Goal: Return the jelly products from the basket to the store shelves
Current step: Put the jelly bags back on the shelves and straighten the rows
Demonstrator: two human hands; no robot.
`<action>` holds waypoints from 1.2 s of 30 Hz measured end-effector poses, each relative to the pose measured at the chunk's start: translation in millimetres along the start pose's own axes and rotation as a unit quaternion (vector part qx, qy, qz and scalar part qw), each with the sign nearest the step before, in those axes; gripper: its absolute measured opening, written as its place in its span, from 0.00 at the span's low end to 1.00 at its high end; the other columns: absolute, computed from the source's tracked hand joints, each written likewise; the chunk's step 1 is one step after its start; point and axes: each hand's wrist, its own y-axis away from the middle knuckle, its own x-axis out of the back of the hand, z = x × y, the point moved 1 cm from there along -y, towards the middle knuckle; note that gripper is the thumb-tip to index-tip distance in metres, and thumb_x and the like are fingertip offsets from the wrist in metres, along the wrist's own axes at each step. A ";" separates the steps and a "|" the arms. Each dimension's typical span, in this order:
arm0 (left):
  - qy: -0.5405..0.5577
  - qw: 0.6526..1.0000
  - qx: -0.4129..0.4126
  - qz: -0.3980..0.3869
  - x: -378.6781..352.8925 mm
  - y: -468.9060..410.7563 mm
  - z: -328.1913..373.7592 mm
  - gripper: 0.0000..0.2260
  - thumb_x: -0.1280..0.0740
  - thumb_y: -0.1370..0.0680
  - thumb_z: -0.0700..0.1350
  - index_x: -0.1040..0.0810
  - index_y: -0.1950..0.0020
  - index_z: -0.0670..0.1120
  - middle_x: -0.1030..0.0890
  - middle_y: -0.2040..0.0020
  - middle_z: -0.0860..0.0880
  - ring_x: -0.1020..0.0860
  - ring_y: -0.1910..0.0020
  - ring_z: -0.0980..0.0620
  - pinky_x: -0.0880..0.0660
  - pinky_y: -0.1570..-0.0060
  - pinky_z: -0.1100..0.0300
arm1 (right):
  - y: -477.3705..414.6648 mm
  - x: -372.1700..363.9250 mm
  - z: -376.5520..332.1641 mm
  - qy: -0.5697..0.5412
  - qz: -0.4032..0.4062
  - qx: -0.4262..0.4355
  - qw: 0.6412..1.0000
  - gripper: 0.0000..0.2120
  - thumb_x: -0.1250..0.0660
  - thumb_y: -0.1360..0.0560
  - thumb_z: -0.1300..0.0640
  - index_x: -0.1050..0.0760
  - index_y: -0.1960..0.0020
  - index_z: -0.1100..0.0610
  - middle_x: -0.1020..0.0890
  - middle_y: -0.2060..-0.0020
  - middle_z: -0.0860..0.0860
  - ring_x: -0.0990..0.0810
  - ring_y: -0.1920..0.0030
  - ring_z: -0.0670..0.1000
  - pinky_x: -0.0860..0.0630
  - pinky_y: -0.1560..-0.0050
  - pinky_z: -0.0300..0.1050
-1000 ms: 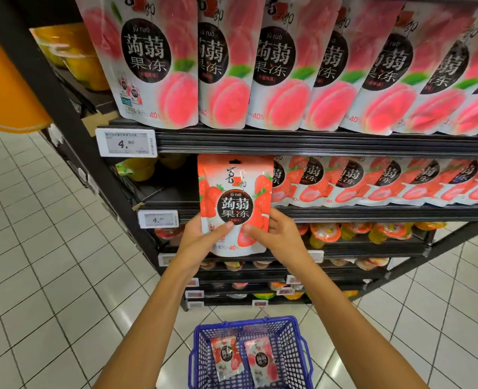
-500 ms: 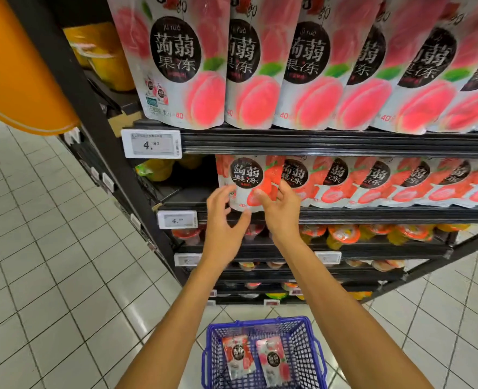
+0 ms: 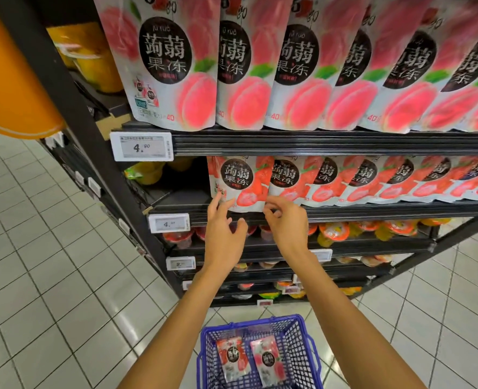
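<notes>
Strawberry jelly pouch (image 3: 238, 183) is standing upright, fronting the shelf (image 3: 372, 213) row; left hand (image 3: 223, 231) fingers, spread, are squaring its corner, right hand (image 3: 287, 223) fingers curling loosely, empty.

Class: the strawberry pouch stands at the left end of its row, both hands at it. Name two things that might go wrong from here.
The strawberry pouch stands at the front of its shelf beside an open gap; with the left hand and right hand at its lower corners, it may tip forward or leftward on release. The redder pouch and pinker pouch in the basket look alike, so one might land in the wrong row.
</notes>
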 end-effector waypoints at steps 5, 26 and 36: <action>-0.005 1.000 0.018 -0.001 4.3 -5.1 2.2 0.19 0.34 0.21 0.39 0.29 0.29 0.45 0.42 0.23 0.53 0.29 0.38 0.57 0.32 0.50 0.78 | -1.9 -7.9 -7.4 0.042 0.044 -0.023 0.998 0.08 0.32 0.23 0.53 0.20 0.44 0.46 0.14 0.59 0.45 0.17 0.62 0.50 0.21 0.61 0.47; -0.005 1.000 0.003 -0.014 -2.2 -13.2 5.4 0.20 0.34 0.22 0.37 0.29 0.29 0.44 0.41 0.24 0.52 0.31 0.37 0.62 0.32 0.49 0.79 | 0.4 -11.5 -0.6 0.013 0.093 -0.067 0.993 0.05 0.31 0.24 0.51 0.25 0.50 0.50 0.14 0.55 0.45 0.16 0.57 0.51 0.22 0.58 0.49; 0.006 1.000 -0.003 0.009 -4.3 -11.5 3.2 0.20 0.34 0.22 0.36 0.28 0.30 0.44 0.38 0.26 0.49 0.32 0.33 0.58 0.30 0.39 0.68 | 2.5 -7.3 5.3 0.002 0.088 -0.070 0.994 0.05 0.29 0.25 0.50 0.25 0.55 0.45 0.14 0.57 0.43 0.16 0.60 0.47 0.22 0.61 0.45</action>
